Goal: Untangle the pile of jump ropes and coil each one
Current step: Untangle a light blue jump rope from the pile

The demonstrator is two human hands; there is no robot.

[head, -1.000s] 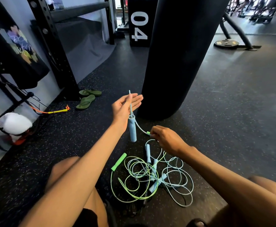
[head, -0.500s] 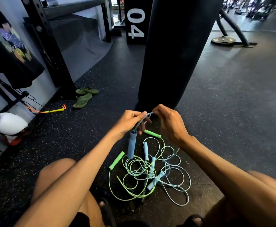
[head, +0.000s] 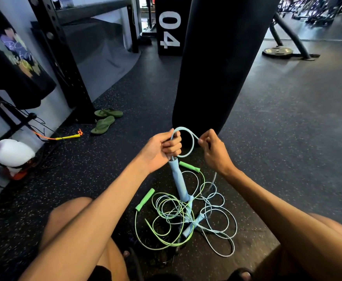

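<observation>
A tangle of light blue and green jump ropes (head: 186,222) lies on the dark floor between my knees. My left hand (head: 160,151) grips the light blue rope just above its blue handle (head: 178,179), which hangs down from my fist. A loop of that blue rope (head: 188,136) arcs from my left hand across to my right hand (head: 212,151), whose fingers pinch it. From my right hand the rope drops into the pile. Two green handles (head: 144,199) (head: 189,166) and other blue handles (head: 194,222) lie among the tangle.
A black punching bag (head: 216,63) stands just beyond my hands. Green flip-flops (head: 105,119) and a yellow-orange rope (head: 66,136) lie at the left by a black rack (head: 60,57). A black box marked 04 (head: 169,29) and a weight plate (head: 277,51) are farther back.
My hands have risen slightly and spread apart. The short arc of blue rope between them has grown into a round loop, and the blue handle hangs higher.
</observation>
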